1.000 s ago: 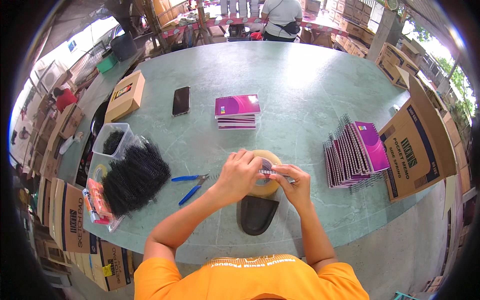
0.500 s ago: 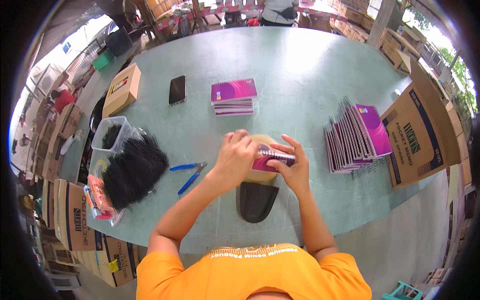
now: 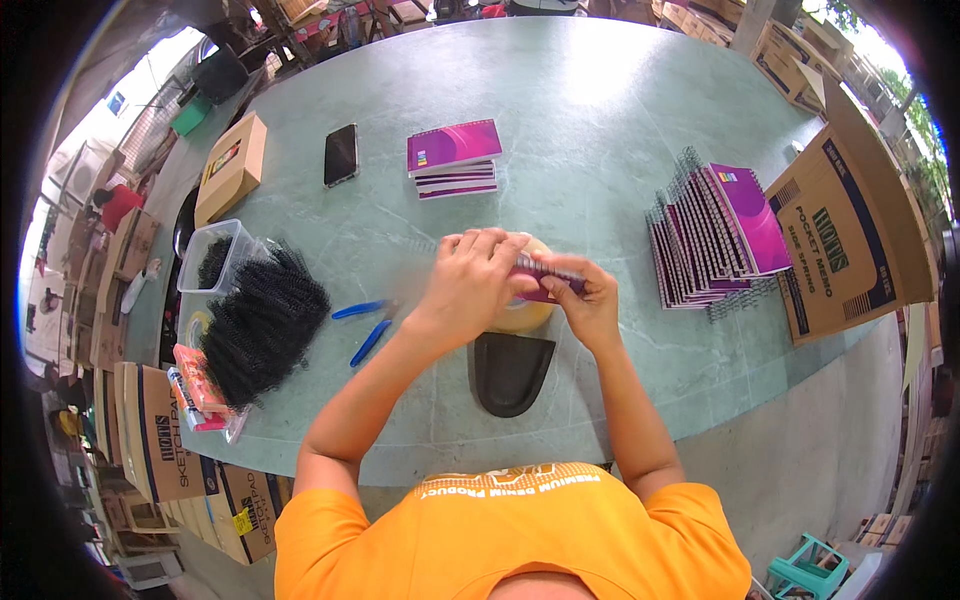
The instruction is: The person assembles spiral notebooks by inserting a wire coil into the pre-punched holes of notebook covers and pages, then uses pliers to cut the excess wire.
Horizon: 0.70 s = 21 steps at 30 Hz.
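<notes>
Between my hands is a small purple spiral notebook (image 3: 537, 292), tilted with its spine edge facing up. My right hand (image 3: 588, 300) pinches its right end between thumb and fingers. My left hand (image 3: 478, 275) is curled over the left end, its fingertips at the spine. A faint blurred streak, too smeared to identify, extends left from this hand. Beneath the notebook sits a yellowish round thing that looks like a tape roll (image 3: 527, 318), mostly covered. Nearer me lies a dark, round-ended flat piece (image 3: 512, 373).
A short notebook stack (image 3: 455, 147) and a phone (image 3: 341, 156) lie farther off. Blue-handled cutters (image 3: 370, 343), a heap of black coils (image 3: 265, 330) and a plastic tub (image 3: 212, 258) are left. Right stand a taller notebook stack (image 3: 715, 235) and an open carton (image 3: 840, 235).
The view has shifted, so the table's things sit higher in the picture. Both hands keep hold of the notebook; my right fingers have closed in, and a blurred streak now shows beside my left hand.
</notes>
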Motion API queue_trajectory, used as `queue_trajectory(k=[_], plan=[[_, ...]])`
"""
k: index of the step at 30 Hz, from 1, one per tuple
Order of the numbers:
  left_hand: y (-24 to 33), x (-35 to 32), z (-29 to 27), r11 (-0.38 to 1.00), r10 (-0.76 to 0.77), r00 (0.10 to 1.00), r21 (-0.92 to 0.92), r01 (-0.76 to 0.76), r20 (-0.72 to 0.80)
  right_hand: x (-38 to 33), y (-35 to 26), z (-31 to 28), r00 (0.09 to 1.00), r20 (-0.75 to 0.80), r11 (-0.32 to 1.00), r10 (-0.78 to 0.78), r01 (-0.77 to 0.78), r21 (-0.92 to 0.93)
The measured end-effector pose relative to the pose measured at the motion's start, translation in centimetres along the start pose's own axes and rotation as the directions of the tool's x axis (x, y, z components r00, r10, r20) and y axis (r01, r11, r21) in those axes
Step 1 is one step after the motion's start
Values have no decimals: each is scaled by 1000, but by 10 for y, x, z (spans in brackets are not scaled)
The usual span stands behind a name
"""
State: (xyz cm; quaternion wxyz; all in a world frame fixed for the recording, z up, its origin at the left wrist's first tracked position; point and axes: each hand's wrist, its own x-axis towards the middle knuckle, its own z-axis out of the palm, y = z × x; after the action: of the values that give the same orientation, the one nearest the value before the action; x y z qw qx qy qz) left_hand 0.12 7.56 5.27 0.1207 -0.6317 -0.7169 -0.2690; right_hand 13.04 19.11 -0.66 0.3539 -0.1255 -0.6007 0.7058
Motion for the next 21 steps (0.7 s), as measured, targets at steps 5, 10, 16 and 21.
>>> queue_trajectory(k=[5, 10, 16, 21], plan=[[2, 2, -5, 999, -46, 992, 5, 46, 114, 1, 9, -6, 991, 63, 989, 121, -126, 71], [-7, -7, 1, 999, -28, 994, 41, 23, 102, 1, 3, -1, 994, 110, 999, 25, -30, 45], [0, -5, -4, 1000, -2, 999, -1, 2, 38, 2, 7, -4, 998, 51, 996, -44, 48, -74], [-1, -2, -11, 1000, 6, 995, -23, -4, 99, 0, -2, -4, 991, -20, 962, -135, 126, -243]])
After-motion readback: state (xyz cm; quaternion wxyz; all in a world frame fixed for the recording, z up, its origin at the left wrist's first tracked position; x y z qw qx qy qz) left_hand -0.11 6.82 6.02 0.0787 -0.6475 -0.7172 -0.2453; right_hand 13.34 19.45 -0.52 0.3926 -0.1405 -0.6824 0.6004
